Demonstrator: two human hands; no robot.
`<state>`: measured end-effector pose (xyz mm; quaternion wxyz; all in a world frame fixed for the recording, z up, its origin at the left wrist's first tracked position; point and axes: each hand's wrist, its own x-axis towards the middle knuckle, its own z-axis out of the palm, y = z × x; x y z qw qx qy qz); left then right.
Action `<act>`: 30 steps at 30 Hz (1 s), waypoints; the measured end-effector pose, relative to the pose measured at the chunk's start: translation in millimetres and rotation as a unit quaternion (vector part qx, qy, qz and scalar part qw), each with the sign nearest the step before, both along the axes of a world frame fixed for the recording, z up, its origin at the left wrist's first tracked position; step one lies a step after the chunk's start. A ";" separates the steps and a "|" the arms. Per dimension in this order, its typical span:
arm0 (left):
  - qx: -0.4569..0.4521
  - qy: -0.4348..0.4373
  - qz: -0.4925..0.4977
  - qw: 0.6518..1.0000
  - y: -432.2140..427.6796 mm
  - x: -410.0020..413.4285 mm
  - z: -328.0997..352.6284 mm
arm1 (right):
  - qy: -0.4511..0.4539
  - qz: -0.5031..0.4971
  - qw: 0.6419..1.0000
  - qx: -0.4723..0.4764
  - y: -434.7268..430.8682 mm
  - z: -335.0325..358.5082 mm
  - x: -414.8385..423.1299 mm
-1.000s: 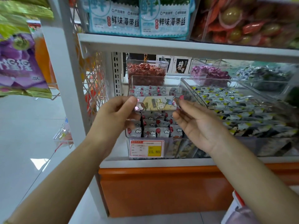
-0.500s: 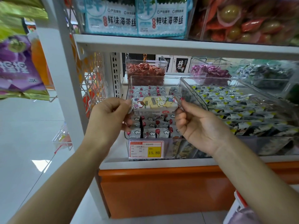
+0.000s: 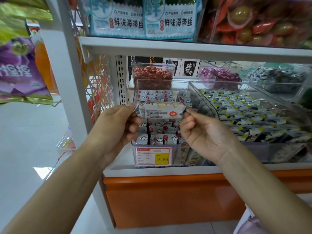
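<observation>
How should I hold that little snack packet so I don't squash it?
Pinch the snack packet by its two flat sealed ends, coming in from the left and the right. It lies sideways, long and puffy in the middle, with a thin flap at each end, so the ends are probably the safest spots. The left hand and right hand each pinch one flap that way.

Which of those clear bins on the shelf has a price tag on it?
The narrow bin of white-and-red packets, directly below the held packet. Its front carries a price tag reading 15.80; none shows on the others.
</observation>
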<state>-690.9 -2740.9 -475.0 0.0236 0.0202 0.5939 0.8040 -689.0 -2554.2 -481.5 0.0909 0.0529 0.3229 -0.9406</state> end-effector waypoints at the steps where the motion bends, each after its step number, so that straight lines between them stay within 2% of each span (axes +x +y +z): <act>1: 0.028 -0.012 -0.008 0.999 0.0 0.2 0.4 | 0.001 -0.004 1.000 0.006 -0.5 -0.1 0.1; 4: 0.044 -0.012 -0.019 0.999 -2.1 0.4 0.0 | 0.034 -0.040 0.995 0.083 -1.3 -2.3 -0.1; 7: -0.039 0.038 -0.004 0.999 -3.4 0.6 -1.4 | 0.107 -0.085 0.967 0.213 -1.4 -5.0 2.4; 11: -0.146 0.094 0.041 0.984 -4.6 -0.9 -3.8 | 0.172 -0.100 0.936 0.291 0.9 -5.9 3.8; 14: -0.122 0.090 0.041 0.988 -5.7 -2.5 -4.3 | 0.197 -0.117 0.907 0.353 2.3 -5.7 3.5; 16: -0.080 0.078 0.019 0.994 -6.3 -3.2 -3.0 | 0.209 -0.117 0.901 0.361 1.8 -5.7 3.2; 18: -0.050 0.076 -0.006 0.996 -7.1 -3.3 -1.4 | 0.215 -0.106 0.910 0.339 1.1 -5.2 2.5; 21: -0.072 0.092 -0.006 0.993 -8.7 -3.6 -0.6 | 0.230 -0.093 0.918 0.309 0.1 -5.2 2.8; 26: -0.080 0.098 -0.018 0.992 -9.3 -3.2 -0.2 | 0.267 -0.126 0.875 0.384 -0.1 -10.6 3.3; 30: -0.163 0.133 -0.034 0.977 -8.4 0.7 1.5 | 0.272 -0.134 0.850 0.431 -0.3 -10.4 3.5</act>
